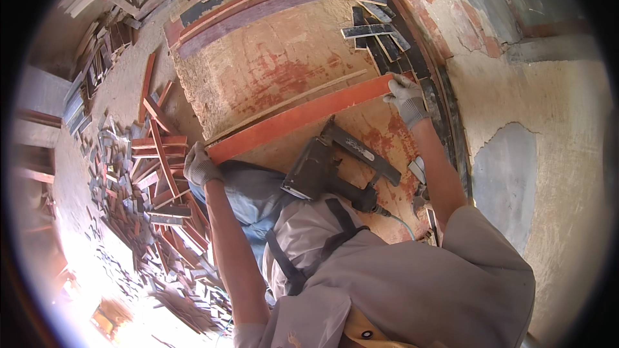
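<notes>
A long orange-red wooden board [306, 116] lies across the work surface in front of me, its right end farther away than its left. My left hand [201, 164], in a grey-white knit glove, is closed on the board's left end. At the right end my right hand [406, 98], gloved the same way, grips the board with its fingers at the edge. Nearer to me than the board, a dark pneumatic nail gun [338, 171] rests on the surface by my lap, with a thin hose at its handle. A narrow wood strip [290, 103] runs along the board's far side.
The stained wooden work surface [258, 77] carries long red and purplish boards [255, 16] at its far edge. Short dark-edged wood pieces [374, 22] are stacked at the far right. A pile of wood offcuts [155, 180] covers the floor to the left. A worn wall [503, 103] stands close on the right.
</notes>
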### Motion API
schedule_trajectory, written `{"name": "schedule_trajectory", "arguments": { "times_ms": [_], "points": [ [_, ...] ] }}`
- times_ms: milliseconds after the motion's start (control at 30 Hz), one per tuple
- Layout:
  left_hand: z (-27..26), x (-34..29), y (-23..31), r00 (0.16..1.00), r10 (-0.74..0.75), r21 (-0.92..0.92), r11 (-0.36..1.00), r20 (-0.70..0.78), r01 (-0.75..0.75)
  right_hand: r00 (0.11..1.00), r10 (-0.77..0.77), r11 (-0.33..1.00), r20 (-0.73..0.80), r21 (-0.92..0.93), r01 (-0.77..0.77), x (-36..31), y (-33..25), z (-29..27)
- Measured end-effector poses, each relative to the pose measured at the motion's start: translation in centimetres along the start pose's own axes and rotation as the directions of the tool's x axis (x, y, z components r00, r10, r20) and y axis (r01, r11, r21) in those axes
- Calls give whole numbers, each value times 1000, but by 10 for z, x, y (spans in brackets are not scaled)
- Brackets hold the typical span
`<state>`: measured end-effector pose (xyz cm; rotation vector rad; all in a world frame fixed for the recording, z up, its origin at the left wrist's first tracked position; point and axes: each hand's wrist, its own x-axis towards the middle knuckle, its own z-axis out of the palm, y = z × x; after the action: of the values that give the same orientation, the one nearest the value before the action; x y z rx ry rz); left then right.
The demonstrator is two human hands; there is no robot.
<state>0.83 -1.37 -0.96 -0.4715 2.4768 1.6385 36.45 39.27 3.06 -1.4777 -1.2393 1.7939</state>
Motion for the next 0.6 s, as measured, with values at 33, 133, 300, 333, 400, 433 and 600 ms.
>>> {"name": "schedule_trajectory", "arguments": {
  "times_ms": [33, 133, 300, 333, 400, 433, 600],
  "points": [
    [-1, 0, 0, 1000, -13, -7, 1000, -1, 13, 1000, -15, 1000, 24, 24, 14, 3, -2, 2],
    [0, 7, -3, 990, -125, -361, 922, 67, 141, 999, -31, 999, 18, 43, 31, 12, -2, 12],
    [-6, 21, -11, 987, -77, -301, 946, 141, 117, 998, -37, 996, -53, -78, 33, 23, 11, 38],
    [-9, 21, -11, 986, -92, -267, 955, 140, 127, 996, -91, 996, -9, -26, 90, 24, 13, 40],
    [-13, 18, -9, 994, -6, -122, 992, 113, 20, 996, -81, 996, -44, 31, 82, 26, 18, 44],
    [-15, 15, -8, 993, 40, -37, 999, 108, -36, 995, -99, 994, -15, 43, 100, 26, 21, 46],
    [-16, 5, 2, 994, 23, -11, 1000, 108, -22, 993, -113, 993, 14, 34, 113, 32, 26, 54]
  ]
}}
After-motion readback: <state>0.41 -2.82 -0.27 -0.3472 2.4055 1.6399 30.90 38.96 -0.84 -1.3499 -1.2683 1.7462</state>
